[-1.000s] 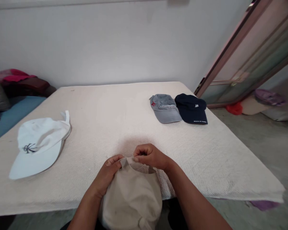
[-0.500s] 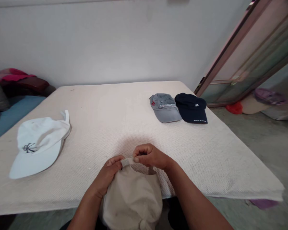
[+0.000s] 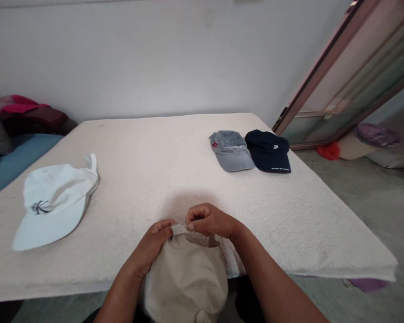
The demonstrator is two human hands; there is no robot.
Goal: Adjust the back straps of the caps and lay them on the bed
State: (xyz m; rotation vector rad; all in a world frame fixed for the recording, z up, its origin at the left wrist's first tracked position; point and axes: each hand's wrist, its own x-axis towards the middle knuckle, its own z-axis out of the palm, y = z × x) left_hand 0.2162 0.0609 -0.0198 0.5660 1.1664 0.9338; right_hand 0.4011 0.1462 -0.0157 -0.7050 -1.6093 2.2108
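Observation:
A beige cap (image 3: 188, 278) is held at the table's front edge, its back opening facing away from me and its crown toward me. My left hand (image 3: 156, 242) grips the cap's rim at the left end of the adjustment strap (image 3: 179, 229), beside a small metal eyelet. Thumb and fingers of my right hand (image 3: 210, 220) pinch that strap near its middle. The cap's brim is out of sight.
A white cap (image 3: 59, 202) with a dark logo lies at the left. Side by side at the back right are a grey cap (image 3: 230, 150) and a navy cap (image 3: 267, 150). A cream cloth (image 3: 148, 166) covers the table, which meets the wall behind.
Both hands keep almost the same place on the beige cap. The strap's left end shows slightly tilted compared with before. The other caps have not moved.

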